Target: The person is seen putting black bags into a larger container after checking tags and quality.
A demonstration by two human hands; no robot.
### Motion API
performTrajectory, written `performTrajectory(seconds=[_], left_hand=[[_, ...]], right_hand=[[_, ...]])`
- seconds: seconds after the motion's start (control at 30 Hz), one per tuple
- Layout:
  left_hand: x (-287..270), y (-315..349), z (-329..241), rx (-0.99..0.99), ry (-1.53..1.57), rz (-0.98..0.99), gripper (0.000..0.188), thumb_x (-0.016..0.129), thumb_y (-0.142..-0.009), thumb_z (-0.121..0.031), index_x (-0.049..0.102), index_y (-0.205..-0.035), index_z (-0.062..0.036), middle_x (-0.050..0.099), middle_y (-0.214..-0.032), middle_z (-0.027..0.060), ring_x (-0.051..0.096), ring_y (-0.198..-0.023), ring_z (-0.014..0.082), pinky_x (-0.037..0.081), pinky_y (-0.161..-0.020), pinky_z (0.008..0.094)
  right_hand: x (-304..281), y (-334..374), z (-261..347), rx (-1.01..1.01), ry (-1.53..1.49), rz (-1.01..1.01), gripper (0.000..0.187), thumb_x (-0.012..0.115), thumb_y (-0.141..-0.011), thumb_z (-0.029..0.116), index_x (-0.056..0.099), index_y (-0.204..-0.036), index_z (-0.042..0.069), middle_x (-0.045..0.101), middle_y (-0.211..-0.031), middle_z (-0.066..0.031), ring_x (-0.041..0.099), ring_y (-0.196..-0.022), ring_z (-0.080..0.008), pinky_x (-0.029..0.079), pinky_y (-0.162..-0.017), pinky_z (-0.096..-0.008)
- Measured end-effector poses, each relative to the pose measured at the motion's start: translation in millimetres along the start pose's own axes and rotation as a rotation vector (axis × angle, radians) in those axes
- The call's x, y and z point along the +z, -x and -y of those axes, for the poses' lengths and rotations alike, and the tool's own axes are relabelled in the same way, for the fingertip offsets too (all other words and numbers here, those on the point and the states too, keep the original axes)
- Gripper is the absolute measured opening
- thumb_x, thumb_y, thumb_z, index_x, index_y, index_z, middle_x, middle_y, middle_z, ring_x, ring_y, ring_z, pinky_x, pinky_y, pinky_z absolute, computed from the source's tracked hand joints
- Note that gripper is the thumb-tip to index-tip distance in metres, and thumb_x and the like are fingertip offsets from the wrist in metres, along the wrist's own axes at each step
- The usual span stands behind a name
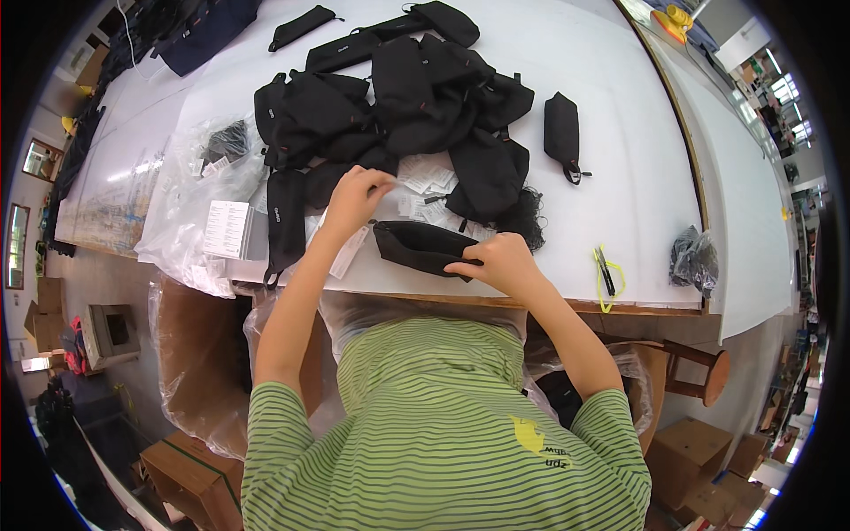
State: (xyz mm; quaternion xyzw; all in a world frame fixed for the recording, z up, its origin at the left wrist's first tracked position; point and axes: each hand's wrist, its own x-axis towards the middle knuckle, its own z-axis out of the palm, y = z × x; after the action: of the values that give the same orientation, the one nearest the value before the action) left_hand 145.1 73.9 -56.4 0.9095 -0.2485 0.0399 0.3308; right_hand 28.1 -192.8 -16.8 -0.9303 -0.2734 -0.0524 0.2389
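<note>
A black zip pouch [416, 248] lies at the table's near edge with its mouth gaping. My right hand [503, 264] grips its right end, thumb on the near side. Just beyond the pouch, my left hand [359, 196] is raised with its fingertips pinched together. Something small and pale shows at those fingertips, too small to make out. White printed labels [427, 175] lie loosely beside that hand, partly covered by a heap of black pouches [416, 102]. A long white strip [349, 252] rests left of the gaping pouch.
Left of my arm stand a stack of white cards [227, 228] and a clear plastic bag [181, 199]. To the right are a lone pouch [561, 128], a black thread tangle [529, 219], snips on a yellow cord [606, 273] and a crumpled dark bag [693, 258].
</note>
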Motion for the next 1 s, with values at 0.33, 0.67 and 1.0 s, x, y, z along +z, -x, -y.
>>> performTrajectory(seconds=[0.33, 0.67, 1.0], left_hand=[[-14.1, 46.5, -86.9, 0.300, 0.008, 0.002, 0.025, 0.070, -0.080, -0.025, 0.064, -0.099, -0.0092, 0.062, -0.093, 0.0039, 0.053, -0.099, 0.0255, 0.039, -0.090, 0.0356], [-6.6, 58.5, -83.6, 0.156, 0.027, 0.008, 0.024, 0.070, -0.079, -0.022, 0.066, -0.100, -0.0116, 0.061, -0.094, 0.0004, 0.051, -0.095, 0.0211, 0.035, -0.087, 0.0341], [9.6, 69.0, -90.9, 0.046, -0.009, -0.310, 0.021, 0.073, -0.076, -0.020, 0.064, -0.093, -0.0111, 0.057, -0.105, 0.0041, 0.051, -0.097, 0.0231, 0.037, -0.087, 0.0345]], right_hand=[[3.6, 0.8, 2.3, 0.028, 0.007, -0.032, 0.039, 0.073, -0.074, 0.044, 0.066, -0.061, 0.008, 0.054, -0.048, -0.0069, 0.055, -0.046, -0.0259, 0.042, -0.046, -0.0340], [6.4, 6.6, 6.2, -0.021, -0.030, -0.194, 0.025, 0.075, -0.075, 0.036, 0.070, -0.073, 0.012, 0.056, -0.051, -0.0048, 0.056, -0.048, -0.0223, 0.042, -0.049, -0.0330], [13.0, 13.7, 2.3, 0.115, -0.100, -0.278, 0.021, 0.073, -0.079, 0.030, 0.068, -0.085, 0.011, 0.048, -0.048, -0.0047, 0.047, -0.042, -0.0225, 0.039, -0.046, -0.0327]])
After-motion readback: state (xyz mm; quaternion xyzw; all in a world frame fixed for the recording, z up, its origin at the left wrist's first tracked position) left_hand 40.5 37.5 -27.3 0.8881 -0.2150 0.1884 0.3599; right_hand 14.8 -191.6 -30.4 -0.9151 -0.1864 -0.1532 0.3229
